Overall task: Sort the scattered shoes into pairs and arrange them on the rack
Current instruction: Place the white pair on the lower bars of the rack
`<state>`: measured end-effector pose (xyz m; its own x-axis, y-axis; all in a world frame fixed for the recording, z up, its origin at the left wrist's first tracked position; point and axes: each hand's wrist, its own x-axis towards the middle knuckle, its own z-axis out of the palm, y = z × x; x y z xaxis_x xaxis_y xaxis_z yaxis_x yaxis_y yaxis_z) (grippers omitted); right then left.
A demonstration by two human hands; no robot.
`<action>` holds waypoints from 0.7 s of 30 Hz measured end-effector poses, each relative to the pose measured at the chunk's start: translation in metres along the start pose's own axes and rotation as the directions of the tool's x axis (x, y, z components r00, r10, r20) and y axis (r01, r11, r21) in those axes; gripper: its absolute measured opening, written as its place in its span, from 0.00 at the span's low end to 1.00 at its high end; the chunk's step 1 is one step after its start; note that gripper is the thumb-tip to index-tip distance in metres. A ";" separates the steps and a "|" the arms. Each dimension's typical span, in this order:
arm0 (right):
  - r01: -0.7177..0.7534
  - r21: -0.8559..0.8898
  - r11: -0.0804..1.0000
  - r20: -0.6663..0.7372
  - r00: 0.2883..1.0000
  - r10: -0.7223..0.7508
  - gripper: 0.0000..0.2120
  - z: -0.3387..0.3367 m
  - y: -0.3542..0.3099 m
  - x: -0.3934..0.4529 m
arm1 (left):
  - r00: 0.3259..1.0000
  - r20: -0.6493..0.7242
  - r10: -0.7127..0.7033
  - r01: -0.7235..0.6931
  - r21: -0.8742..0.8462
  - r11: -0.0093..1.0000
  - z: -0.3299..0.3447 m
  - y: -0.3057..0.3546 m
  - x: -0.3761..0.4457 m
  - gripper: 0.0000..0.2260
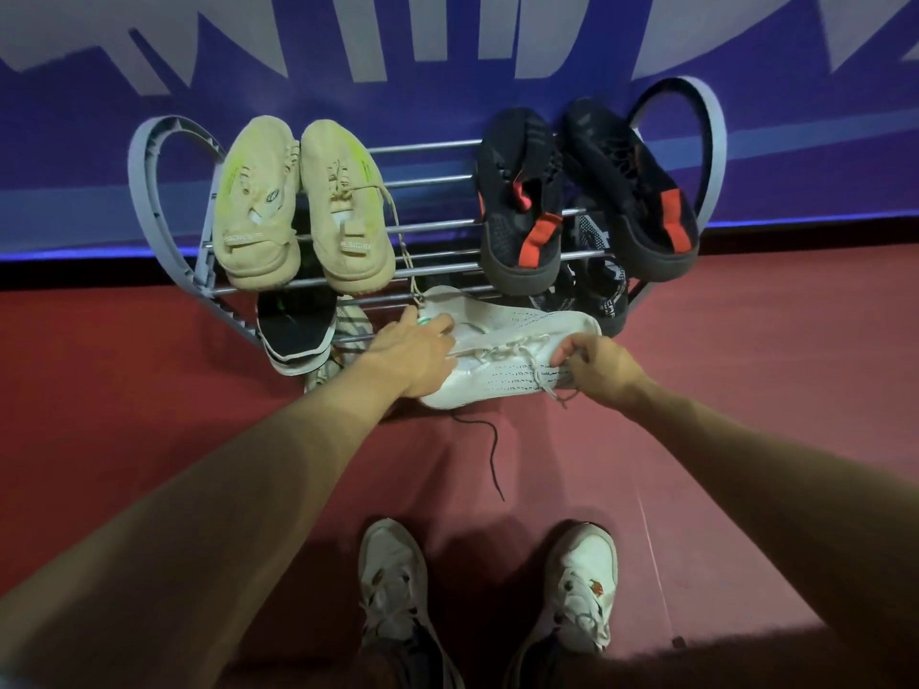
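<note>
- Left hand (415, 353) at the heel end of the white shoe (502, 360), fingers curled over its collar, gripping it.
- Right hand (599, 363) at the toe end of the same white shoe, fingers bent and pinching the upper near the loose white lace.
- White shoe lies sideways just in front of the rack (164, 191), low, touching its front rail; whether one shoe or two pressed together, cannot tell.
- Top of rack: beige pair (298, 206) at the left end, side by side; black pair with red straps (587, 191) at the right end.
- Lower in the rack, partly hidden: a black shoe with white sole (296, 330) at left, a patterned pale shoe beside it, dark printed shoes under the black pair.
- A thin black lace (490, 440) trails on the red floor (746, 390) in front of the rack.
- Person's own feet in white sneakers, well back from the rack.
- Risks, as I judge them: dangling white lace could snag a rack bar on the way in; a lace from the beige pair hangs down close to the left hand and could be dragged; lower tier looks crowded, so pushing in may dislodge the black shoe.
</note>
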<state>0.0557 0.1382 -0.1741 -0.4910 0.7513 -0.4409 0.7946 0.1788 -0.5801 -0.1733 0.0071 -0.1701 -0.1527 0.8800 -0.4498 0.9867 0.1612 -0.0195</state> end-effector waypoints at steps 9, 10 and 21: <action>0.035 -0.007 0.999 -0.084 0.996 -0.035 0.15 -0.003 -0.011 -0.003 | 0.989 0.040 -0.145 0.144 0.028 0.989 0.004 0.007 0.006 0.24; 0.043 0.009 0.999 -0.096 0.994 -0.042 0.14 -0.004 -0.013 -0.001 | 0.988 0.017 -0.156 0.155 0.036 0.987 0.004 0.008 0.008 0.24; 0.115 0.075 0.990 -0.144 0.984 -0.104 0.24 0.003 -0.029 0.019 | 0.956 -0.070 -0.286 0.268 -0.195 0.943 0.013 -0.001 -0.005 0.20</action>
<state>0.0224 0.1454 -0.1682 -0.5140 0.8125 -0.2750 0.7036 0.2160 -0.6770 -0.1727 -0.0037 -0.1793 -0.4324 0.8260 -0.3615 0.8790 0.4755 0.0349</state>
